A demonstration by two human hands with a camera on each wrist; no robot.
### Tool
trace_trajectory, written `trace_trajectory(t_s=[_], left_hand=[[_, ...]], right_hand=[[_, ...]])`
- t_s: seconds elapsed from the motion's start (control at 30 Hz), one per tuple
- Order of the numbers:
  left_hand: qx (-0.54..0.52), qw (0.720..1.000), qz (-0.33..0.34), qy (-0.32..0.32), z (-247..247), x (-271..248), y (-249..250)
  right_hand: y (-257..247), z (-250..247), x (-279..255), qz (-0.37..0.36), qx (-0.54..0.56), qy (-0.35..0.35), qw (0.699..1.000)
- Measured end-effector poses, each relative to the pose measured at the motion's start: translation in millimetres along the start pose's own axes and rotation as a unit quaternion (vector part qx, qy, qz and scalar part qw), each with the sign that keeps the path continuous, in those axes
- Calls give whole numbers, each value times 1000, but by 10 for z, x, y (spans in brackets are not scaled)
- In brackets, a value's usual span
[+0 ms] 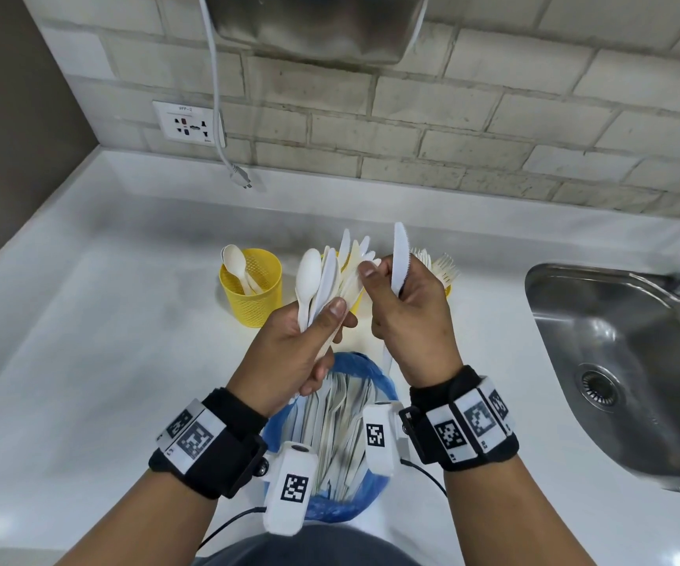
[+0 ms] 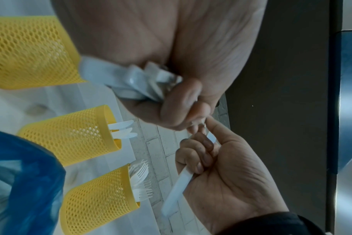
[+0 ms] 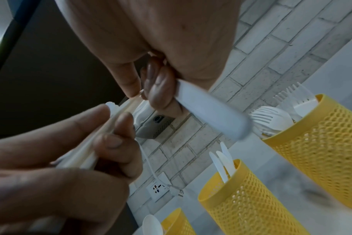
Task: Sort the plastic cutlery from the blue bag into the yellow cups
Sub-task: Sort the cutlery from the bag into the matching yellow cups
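My left hand [image 1: 322, 320] grips a fan of white cutlery [image 1: 318, 279], spoons among it, above the blue bag [image 1: 354, 500], which holds more cutlery. My right hand [image 1: 403, 304] holds a white knife [image 1: 400, 259] upright in its curled fingers, while its thumb and forefinger pinch a piece at the bundle's edge. Three yellow mesh cups stand behind: the left one [image 1: 250, 288] holds spoons, the middle one [image 3: 247, 198] knives, the right one [image 3: 322, 151] forks. In the left wrist view the knife handle [image 2: 177, 187] sticks out below my right hand's fingers [image 2: 199, 159].
A steel sink [image 1: 624, 369] is sunk into the white counter [image 1: 85, 361] at the right. On the brick wall are a socket [image 1: 187, 124] and a hanging white cable with a loose plug [image 1: 240, 177]. A metal fixture [image 1: 314, 22] hangs overhead.
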State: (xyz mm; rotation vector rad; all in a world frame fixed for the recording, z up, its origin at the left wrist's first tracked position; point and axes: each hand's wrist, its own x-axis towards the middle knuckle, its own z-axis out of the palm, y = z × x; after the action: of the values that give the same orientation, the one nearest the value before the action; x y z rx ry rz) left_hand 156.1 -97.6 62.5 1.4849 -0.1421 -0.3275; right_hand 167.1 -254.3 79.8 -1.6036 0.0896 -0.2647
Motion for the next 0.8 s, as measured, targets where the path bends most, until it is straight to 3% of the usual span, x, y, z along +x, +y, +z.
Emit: trace_trajectory(t_s=[0.33, 0.43, 0.57, 0.8], left_hand=[[3, 1000, 0, -6, -5, -7, 24], [2, 1000, -3, -5, -7, -18, 28], [-4, 1000, -12, 1, -27, -27, 16], [-28, 1000, -3, -5, -4, 4, 6]], right_hand=[[30, -70, -5, 5, -34, -75, 997], [22, -86, 14, -7, -25, -58, 998], [-11, -131, 58, 31, 27, -15, 999], [4, -37, -21, 65, 57, -72, 994]])
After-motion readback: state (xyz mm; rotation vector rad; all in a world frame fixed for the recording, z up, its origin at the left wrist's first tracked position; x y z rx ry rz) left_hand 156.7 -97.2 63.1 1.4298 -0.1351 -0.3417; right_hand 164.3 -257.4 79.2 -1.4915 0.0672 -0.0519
